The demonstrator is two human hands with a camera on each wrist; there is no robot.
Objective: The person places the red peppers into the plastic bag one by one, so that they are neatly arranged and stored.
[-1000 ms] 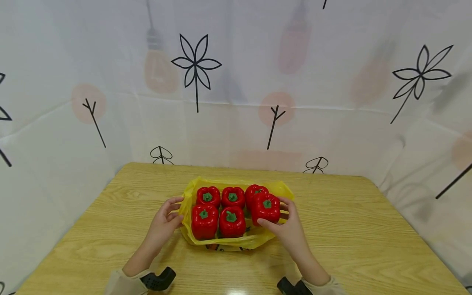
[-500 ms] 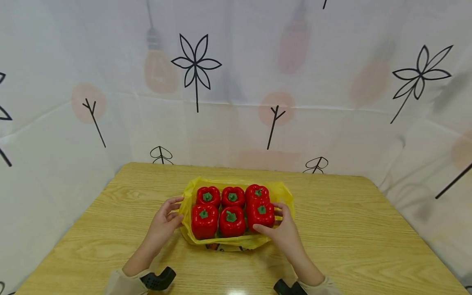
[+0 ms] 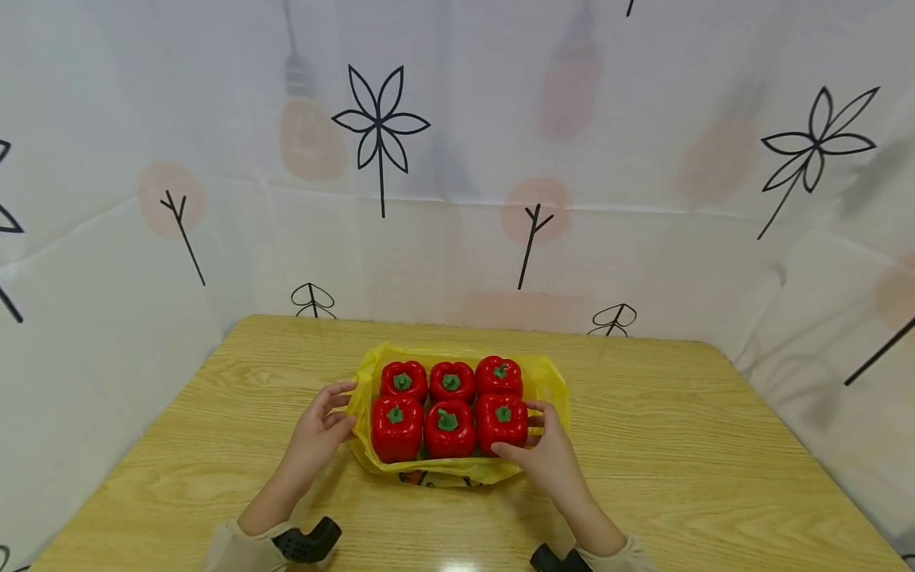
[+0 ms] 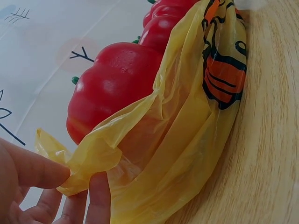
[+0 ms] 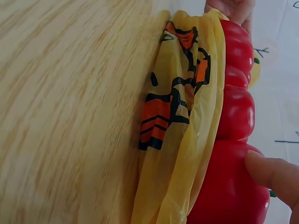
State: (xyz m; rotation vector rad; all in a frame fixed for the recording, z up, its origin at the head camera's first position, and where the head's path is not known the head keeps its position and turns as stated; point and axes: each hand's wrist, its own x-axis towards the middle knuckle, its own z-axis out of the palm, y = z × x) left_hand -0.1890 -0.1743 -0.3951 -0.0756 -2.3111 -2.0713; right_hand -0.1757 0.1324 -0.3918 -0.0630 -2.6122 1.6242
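Red bell peppers with green stems stand in two rows inside a yellow plastic bag (image 3: 550,381), its mouth spread around them. My left hand (image 3: 325,419) pinches the bag's left edge; in the left wrist view the thumb and fingers close on the yellow film beside a bell pepper (image 4: 112,79). At the front right of the rows, my right hand (image 3: 549,451) grips a bell pepper (image 3: 503,425), thumb in front and fingers along its right side. The right wrist view has the thumb on that pepper's red side, level with its neighbours.
The bag rests on a wooden table (image 3: 665,445), in the middle toward the back. Behind it hangs a pale cloth (image 3: 457,254) with plant drawings. Dark wrist devices sit at both sleeves, and an orange and black print (image 5: 156,119) marks the bag's front.
My right hand has moved left and slightly down with its bell pepper, from above the bag's right end into the front row. My left hand has stayed at the bag's edge.
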